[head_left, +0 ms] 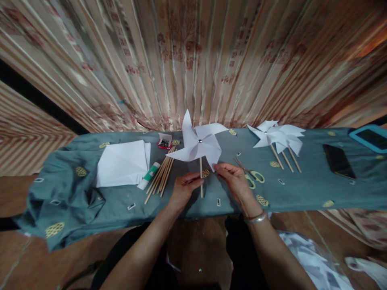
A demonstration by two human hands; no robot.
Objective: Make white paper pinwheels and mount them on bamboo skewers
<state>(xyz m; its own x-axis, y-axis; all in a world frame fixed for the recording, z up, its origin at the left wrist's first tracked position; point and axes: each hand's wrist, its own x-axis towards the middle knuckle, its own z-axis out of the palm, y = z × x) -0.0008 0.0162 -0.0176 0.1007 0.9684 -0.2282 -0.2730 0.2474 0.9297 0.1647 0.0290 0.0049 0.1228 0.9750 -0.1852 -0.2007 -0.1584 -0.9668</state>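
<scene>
A white paper pinwheel (pixel 198 146) with a silver pin at its centre is held upright over the table's middle. My left hand (pixel 186 187) pinches its wooden stick below the blades. With thumb and fingers, my right hand (pixel 234 179) grips the tip of the lower right blade. Just right of that hand lie scissors (pixel 256 176) with yellow-green handles. To the left are a bundle of wooden sticks (pixel 163 173), a green and white glue stick (pixel 148 176) and a small red box of pins (pixel 165 141).
A stack of white paper (pixel 122 164) lies on the left of the green tablecloth (pixel 193 207). Several finished pinwheels (pixel 279 137) rest at the right, near a black phone (pixel 339 162) and a blue-framed tablet (pixel 370 138). A pleated curtain (pixel 187 60) hangs behind.
</scene>
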